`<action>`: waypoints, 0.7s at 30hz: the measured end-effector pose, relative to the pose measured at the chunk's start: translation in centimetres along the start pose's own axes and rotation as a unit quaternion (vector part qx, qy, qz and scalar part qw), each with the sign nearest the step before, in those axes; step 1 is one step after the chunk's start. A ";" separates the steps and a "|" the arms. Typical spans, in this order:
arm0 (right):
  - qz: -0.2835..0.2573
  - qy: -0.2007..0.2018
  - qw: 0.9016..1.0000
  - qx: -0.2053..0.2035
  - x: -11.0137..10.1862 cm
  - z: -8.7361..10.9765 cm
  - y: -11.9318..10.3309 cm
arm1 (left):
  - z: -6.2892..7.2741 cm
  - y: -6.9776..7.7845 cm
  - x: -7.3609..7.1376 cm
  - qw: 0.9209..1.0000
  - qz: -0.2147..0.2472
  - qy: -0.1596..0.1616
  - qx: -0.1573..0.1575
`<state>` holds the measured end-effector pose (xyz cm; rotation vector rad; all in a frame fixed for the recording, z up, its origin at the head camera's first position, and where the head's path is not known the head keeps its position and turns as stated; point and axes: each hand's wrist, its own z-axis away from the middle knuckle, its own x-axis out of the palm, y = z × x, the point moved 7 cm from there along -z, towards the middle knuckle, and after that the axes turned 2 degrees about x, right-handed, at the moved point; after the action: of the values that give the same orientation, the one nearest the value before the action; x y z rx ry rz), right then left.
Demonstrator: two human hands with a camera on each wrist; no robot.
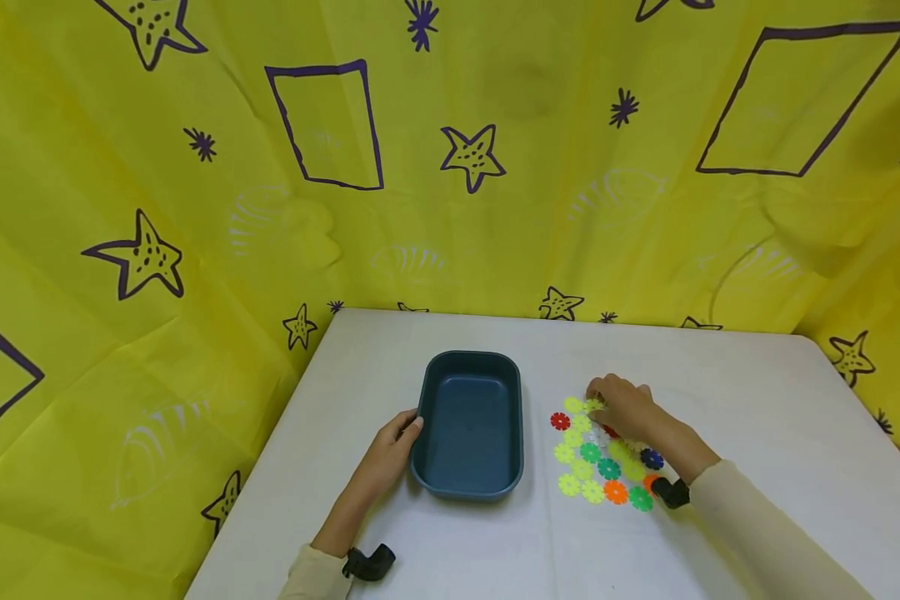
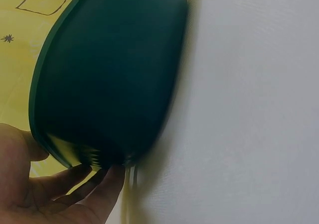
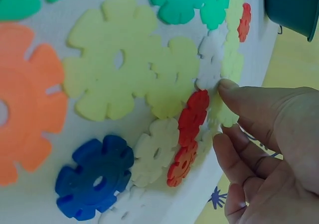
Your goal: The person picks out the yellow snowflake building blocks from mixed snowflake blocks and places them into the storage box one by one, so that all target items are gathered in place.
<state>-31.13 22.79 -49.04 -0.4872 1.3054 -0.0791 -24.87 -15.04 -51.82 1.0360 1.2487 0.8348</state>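
Note:
A dark teal plastic tub (image 1: 467,429) stands on the table, with nothing lying in it. My left hand (image 1: 390,454) grips its left side, the thumb at the rim and the fingers against the outer wall (image 2: 109,84). To the right of the tub lie flat flower-shaped plastic discs, among them yellow ones (image 1: 570,484), a green one (image 1: 609,468), an orange one (image 1: 616,492) and a blue one (image 3: 94,178). My right hand (image 1: 626,407) reaches to the far edge of these discs. Its thumb and fingertips pinch a yellow disc (image 3: 227,115), partly hidden by the fingers.
The white table (image 1: 487,550) backs onto a yellow cloth (image 1: 525,242) printed with stars and frames, which also hangs at both sides. Several discs overlap one another, including red ones (image 3: 193,117) and white ones (image 3: 157,152). Black camera straps circle both wrists.

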 end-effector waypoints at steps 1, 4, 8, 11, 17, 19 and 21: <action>0.000 -0.002 1.000 0.000 -0.1 0.0 0.0 | 0.0 0.0 0.0 1.000 -0.002 -0.001 0.001; -0.005 -0.006 1.000 -0.003 -0.4 0.0 0.1 | 0.0 0.1 0.0 1.000 -0.001 -0.003 -0.001; -0.018 -0.010 1.000 -0.002 -0.8 0.1 0.2 | -0.1 0.0 -0.1 1.000 0.002 0.001 0.000; -0.033 -0.022 0.999 -0.003 -1.1 0.2 0.3 | -0.2 -0.2 -0.1 1.000 0.001 0.003 0.000; -0.079 -0.062 0.995 -0.007 -1.4 0.0 0.4 | -0.1 -0.2 -0.2 1.000 -0.001 0.000 -0.002; -0.092 -0.075 0.993 -0.002 -1.4 -0.2 0.5 | -0.1 -0.2 -0.2 1.000 -0.002 -0.003 -0.003; -0.096 -0.083 0.992 0.002 -1.6 -0.3 0.4 | -0.1 -0.1 -0.3 1.000 -0.005 -0.004 -0.002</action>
<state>-31.94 23.54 -47.76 -0.6021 1.0935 -0.1973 -25.01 -15.31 -51.81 1.0284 1.2446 0.8242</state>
